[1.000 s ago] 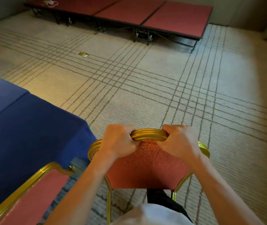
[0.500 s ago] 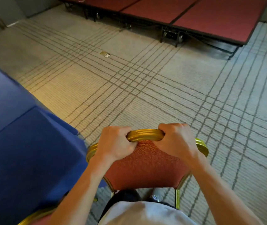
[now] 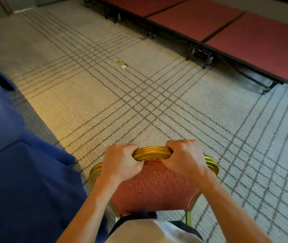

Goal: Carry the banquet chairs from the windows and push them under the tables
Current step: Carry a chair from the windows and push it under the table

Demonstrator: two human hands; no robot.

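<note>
A banquet chair [image 3: 154, 188] with a red patterned back and a gold metal frame is right in front of me, seen from behind and above. My left hand [image 3: 120, 163] grips the left part of its gold top rail, and my right hand [image 3: 186, 160] grips the right part, thumbs on the cushion side. A table under a blue cloth [image 3: 17, 181] fills the lower left, its corner just left of the chair. The chair's seat and feet are hidden below my arms and body.
Striped beige carpet [image 3: 122, 106] spreads out ahead. A low stage of red-topped platforms [image 3: 236, 37] on black legs runs across the upper right. A small brass floor outlet [image 3: 121, 64] sits in the carpet. A wall and door edge show at the top left.
My view has swung left, so the stage slid right and the table stretches further along the left. The second gold-framed chair at the lower left has dropped out of view. Both hands keep their grip.
</note>
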